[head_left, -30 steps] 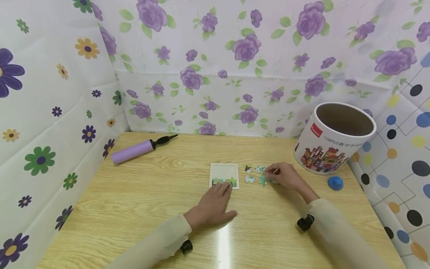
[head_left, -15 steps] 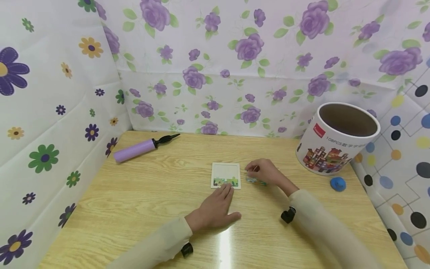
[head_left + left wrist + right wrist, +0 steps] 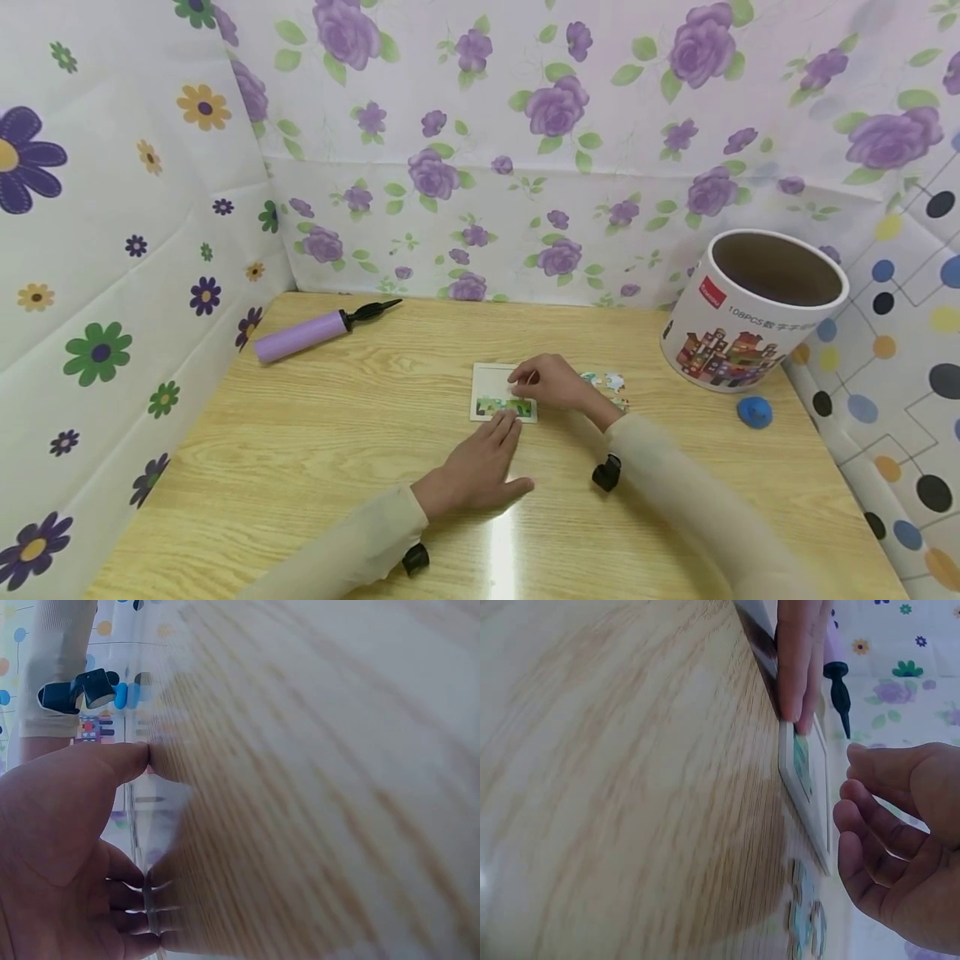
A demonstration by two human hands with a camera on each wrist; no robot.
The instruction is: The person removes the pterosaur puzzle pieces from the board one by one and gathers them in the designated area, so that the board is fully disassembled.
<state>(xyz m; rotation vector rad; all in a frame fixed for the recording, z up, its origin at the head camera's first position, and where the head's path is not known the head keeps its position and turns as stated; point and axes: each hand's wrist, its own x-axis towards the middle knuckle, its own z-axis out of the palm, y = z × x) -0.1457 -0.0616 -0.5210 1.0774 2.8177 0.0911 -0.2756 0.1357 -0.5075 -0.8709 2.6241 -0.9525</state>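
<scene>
A square wooden puzzle tray (image 3: 492,372) lies mid-table, with green jigsaw pieces (image 3: 491,406) fitted along its near side. My left hand (image 3: 477,467) is laid flat, its straight fingertips touching the tray's near edge. Over the tray's right part is my right hand (image 3: 555,383), thumb and forefinger together, pinching what seems to be a small pale puzzle piece, mostly hidden by the fingers. In the right wrist view the curled right hand (image 3: 907,840) is just above the tray (image 3: 804,795). Loose puzzle pieces (image 3: 614,382) lie to the right, partly behind the right wrist.
A lilac hand pump (image 3: 300,337) with a black nozzle lies at the back left. The large white bucket (image 3: 750,312) stands at the back right, a small blue object (image 3: 754,411) in front of it. Patterned cloth hangs around the table's back and sides.
My right hand has moved left from the loose pieces to above the tray, uncovering pieces on the right. The left hand stays at the tray's edge. The view has shifted slightly.
</scene>
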